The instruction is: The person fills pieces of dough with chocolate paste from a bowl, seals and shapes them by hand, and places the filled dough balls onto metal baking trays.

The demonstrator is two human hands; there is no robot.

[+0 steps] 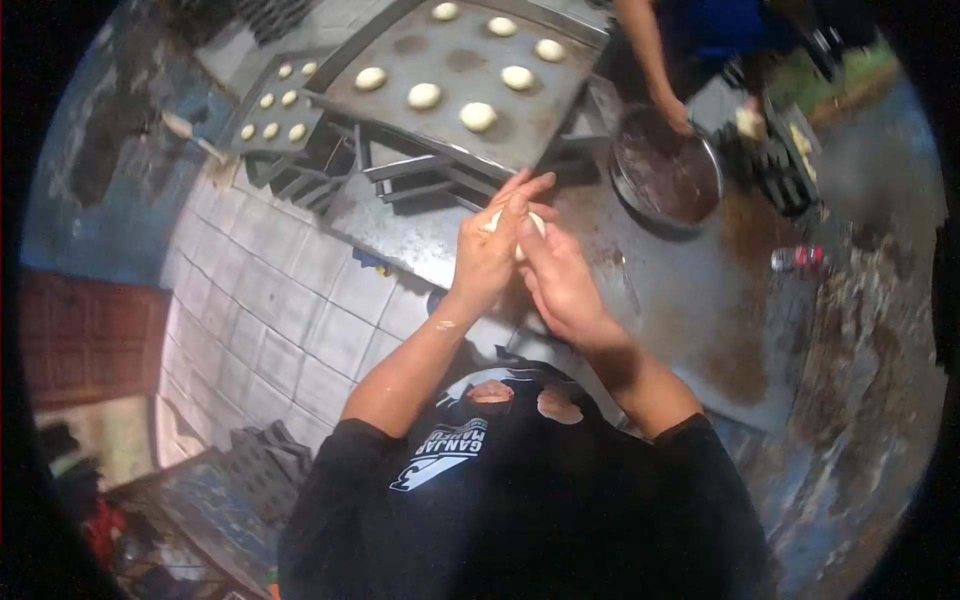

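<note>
Between my two hands sits a piece of pale dough, partly covered by fingers and thumbs. My left hand is curled round it from the left, its fingers pointing up and to the right. From the right, my right hand presses against the same dough with its thumb and fingers. Just beyond my fingertips is the near edge of a metal baking tray, which carries several round dough balls set apart from each other.
A second tray with smaller dough balls stands at the left on stacked trays. At the right, another person's hand reaches into a bowl of dark filling. A red-labelled bottle lies near the metal table's right edge.
</note>
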